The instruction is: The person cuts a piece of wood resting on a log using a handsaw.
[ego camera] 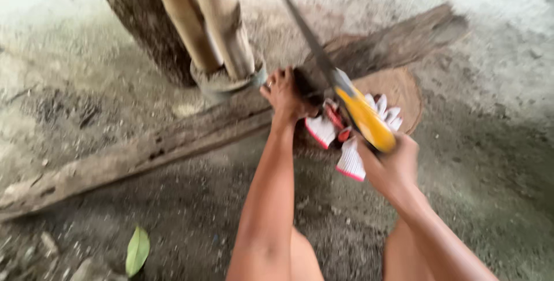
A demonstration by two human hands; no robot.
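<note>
The right hand (388, 165) wraps its grip around the yellow handle (365, 118) of a saw, fingers closed tight on it. From that grip the saw blade (303, 27) runs up and to the left, a long dark strip whose axis slants away from the person toward the top of the view; motion blur hides its teeth. The left hand (284, 95) sits just left of the blade, fingers curled and pressed down on something dark at the long wooden plank (173, 139); what exactly it pinches I cannot tell. So the blade passes close beside the left hand, nearer to it than to anything else. Between the two hands, white work gloves (346, 136) with red cuffs lie on a round wooden stump (404, 93) on the ground. Beyond the left hand, two bamboo poles (210, 21) stand in a can beside a thick post (138, 18). A green leaf (137, 250) lies on the dirt floor (496, 200), near the lower left.
</note>
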